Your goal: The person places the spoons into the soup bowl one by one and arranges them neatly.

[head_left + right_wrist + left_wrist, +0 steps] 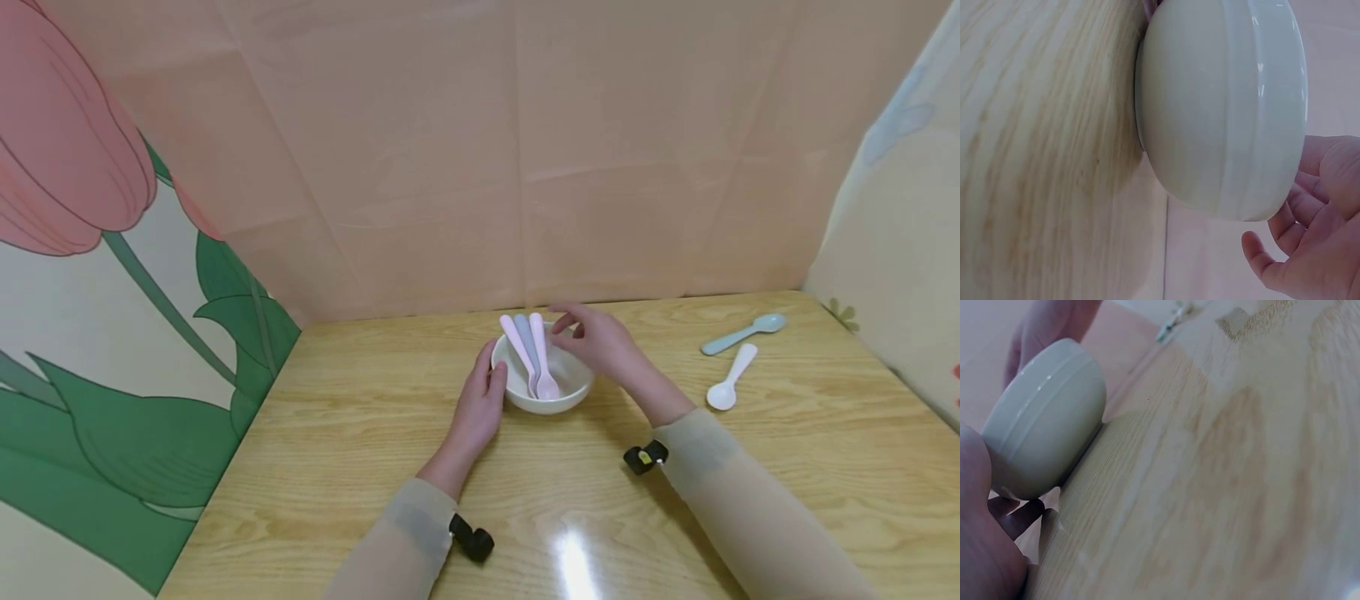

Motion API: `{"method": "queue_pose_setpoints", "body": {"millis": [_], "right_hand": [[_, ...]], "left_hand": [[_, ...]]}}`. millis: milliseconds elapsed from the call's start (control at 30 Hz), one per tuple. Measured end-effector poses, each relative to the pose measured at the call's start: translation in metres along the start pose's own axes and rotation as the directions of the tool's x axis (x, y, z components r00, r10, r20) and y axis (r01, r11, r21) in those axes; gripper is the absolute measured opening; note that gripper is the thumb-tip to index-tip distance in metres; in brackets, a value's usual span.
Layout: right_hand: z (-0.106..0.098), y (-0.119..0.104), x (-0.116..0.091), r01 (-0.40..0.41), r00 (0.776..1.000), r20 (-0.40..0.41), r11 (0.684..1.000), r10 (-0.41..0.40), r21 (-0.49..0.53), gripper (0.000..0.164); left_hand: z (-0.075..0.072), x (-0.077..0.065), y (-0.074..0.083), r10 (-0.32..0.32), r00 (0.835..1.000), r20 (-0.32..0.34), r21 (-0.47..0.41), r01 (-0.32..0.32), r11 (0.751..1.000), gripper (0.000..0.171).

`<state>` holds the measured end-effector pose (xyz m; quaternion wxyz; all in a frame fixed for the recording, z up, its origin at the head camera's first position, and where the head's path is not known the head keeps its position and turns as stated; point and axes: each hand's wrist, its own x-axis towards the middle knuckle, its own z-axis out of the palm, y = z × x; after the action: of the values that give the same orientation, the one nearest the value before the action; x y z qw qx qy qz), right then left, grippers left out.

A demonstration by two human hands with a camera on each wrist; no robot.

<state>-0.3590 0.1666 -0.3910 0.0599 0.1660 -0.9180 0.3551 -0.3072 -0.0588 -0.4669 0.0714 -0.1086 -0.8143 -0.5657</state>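
Note:
A white bowl [551, 407] stands on the wooden table. Inside lean a pink spoon [516, 337], a grey-blue spoon [527, 335] and a second pink spoon [540, 350], handles jutting over the far rim. My left hand [482, 404] grips the bowl's left side, thumb by the rim; in the left wrist view its fingers reach around behind the bowl [1054, 419]. Over the right part of the rim hovers my right hand [596, 342], fingers loosely bent and holding nothing. The right wrist view shows those fingers beside the rim of the bowl [1222, 119], partly hidden by it.
To the right on the table [360, 467] lie a light blue spoon [738, 336] and, nearer me, a white spoon [741, 364]. A plain pinkish backdrop [420, 167] rises at the table's far edge. A flower-printed panel [112, 442] borders the left side.

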Motion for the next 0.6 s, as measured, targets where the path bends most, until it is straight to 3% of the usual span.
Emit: {"method": "queue_pose_setpoints", "body": {"millis": [333,600], "right_hand": [[-0.007,-0.003,-0.002,-0.02,0.999,-0.045,1.0,0.021,0.016,0.05],[-0.018,0.002,-0.01,-0.032,0.994,-0.104,0.999,0.036,0.038,0.051]], "left_hand": [[-0.002,0.0,0.001,-0.054,0.998,0.008,-0.01,0.054,0.998,0.052],[0.002,0.001,0.002,-0.035,0.999,-0.003,0.009,0.035,0.999,0.054]]}}
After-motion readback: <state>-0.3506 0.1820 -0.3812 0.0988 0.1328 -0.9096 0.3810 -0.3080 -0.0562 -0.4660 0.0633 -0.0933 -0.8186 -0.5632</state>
